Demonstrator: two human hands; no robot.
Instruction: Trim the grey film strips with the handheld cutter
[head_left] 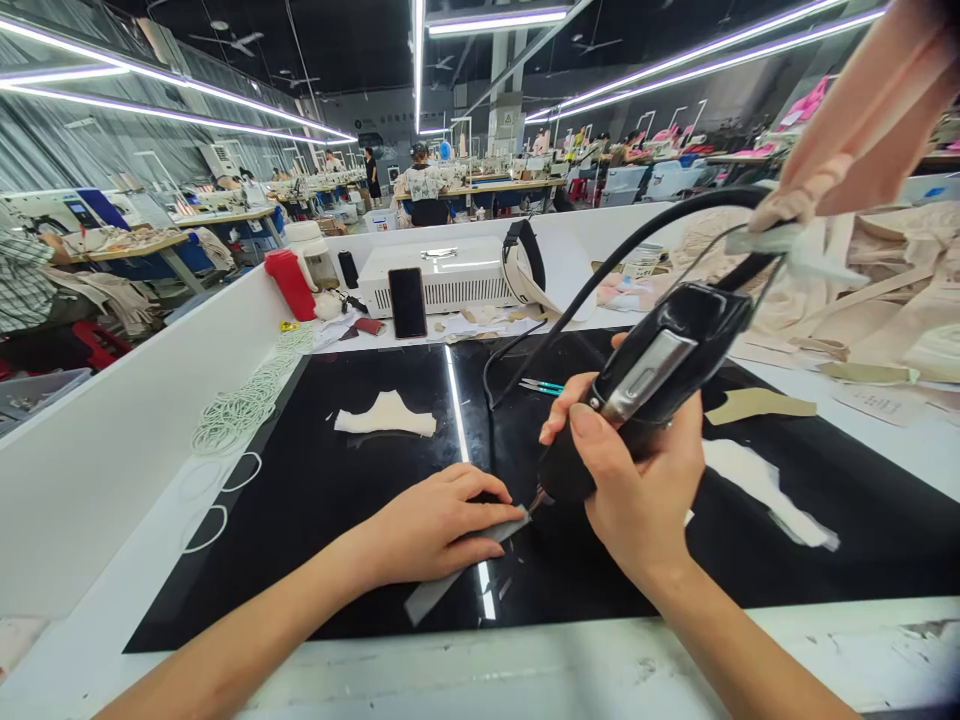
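Observation:
My left hand [439, 520] lies flat, fingers together, pressing a grey strip of fabric [442, 588] onto the glossy black work surface [315, 540]. My right hand [637, 480] is wrapped round a black corded hand tool [660, 365], held tilted with its tip touching the strip's end just beside my left fingertips. The tool's black cable [600, 270] arcs up to the right. A cream fabric piece [386, 415] lies further back on the black surface.
A white box unit [450, 275] with a phone [407, 302] leaning on it stands at the back, next to a red bottle [291, 284]. White elastic loops [240, 405] lie left. Tweezers [541, 386] and cream fabric scraps [757, 405] lie right. Other people work at distant tables.

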